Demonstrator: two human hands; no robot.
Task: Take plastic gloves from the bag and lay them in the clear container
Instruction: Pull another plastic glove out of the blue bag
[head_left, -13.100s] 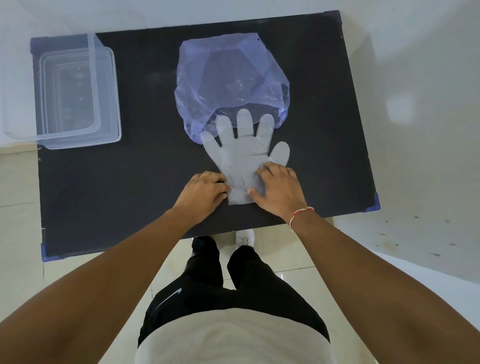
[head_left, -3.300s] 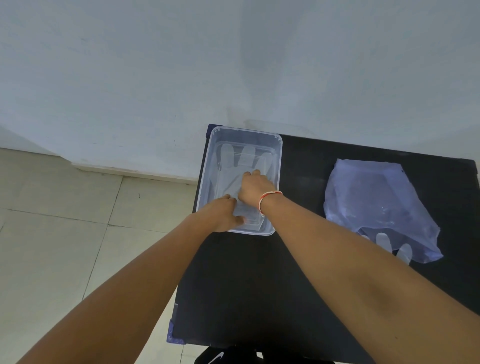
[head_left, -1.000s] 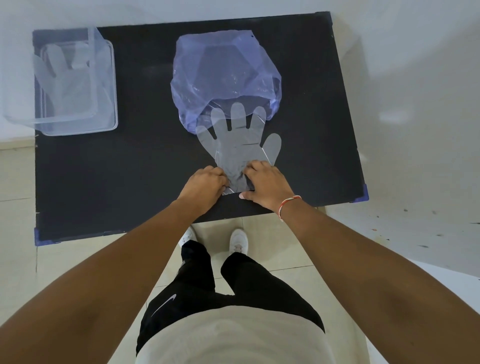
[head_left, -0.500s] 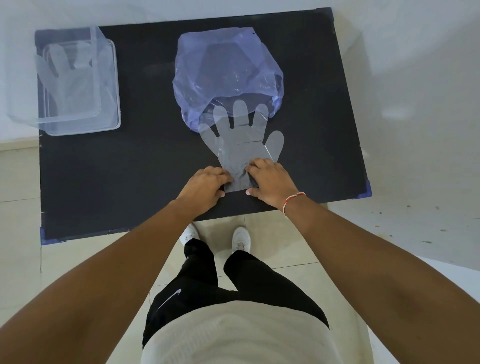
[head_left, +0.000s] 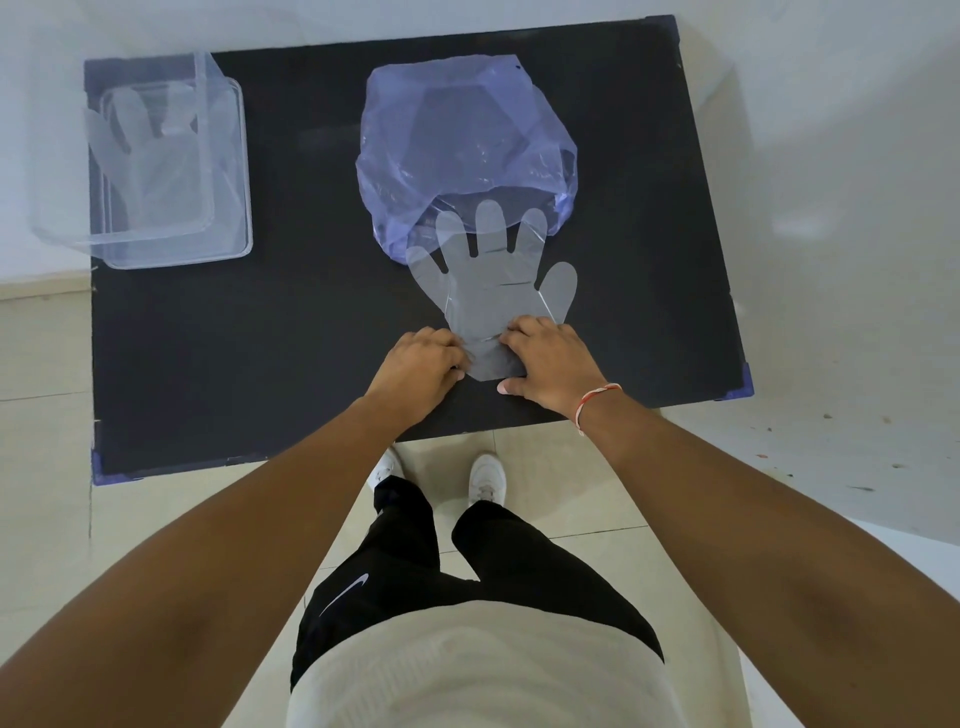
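The left hand and the right hand sit close together at the near edge of the desk, each with fingertips pinched on the cuff of a glove, one at either side of it. Further left, the container stands on the desk's far left corner with an earlier glove already lying flat inside, fingers pointing away from the person. In the middle, the bluish bag lies with its mouth toward the person; the held glove is spread flat on the desk just below that mouth, its fingertips overlapping the bag's rim, its thumb out to the right. The step in hand looks like drawing this next glove clear of the bag. The next move calls for lifting it by the cuff with both hands, so the thin film stays flat and does not cling or fold, then carrying it well to the left and laying it over the glove in the container. No label or writing shows on bag, glove or container; the only mark is a white swoosh logo on the person's black trousers.
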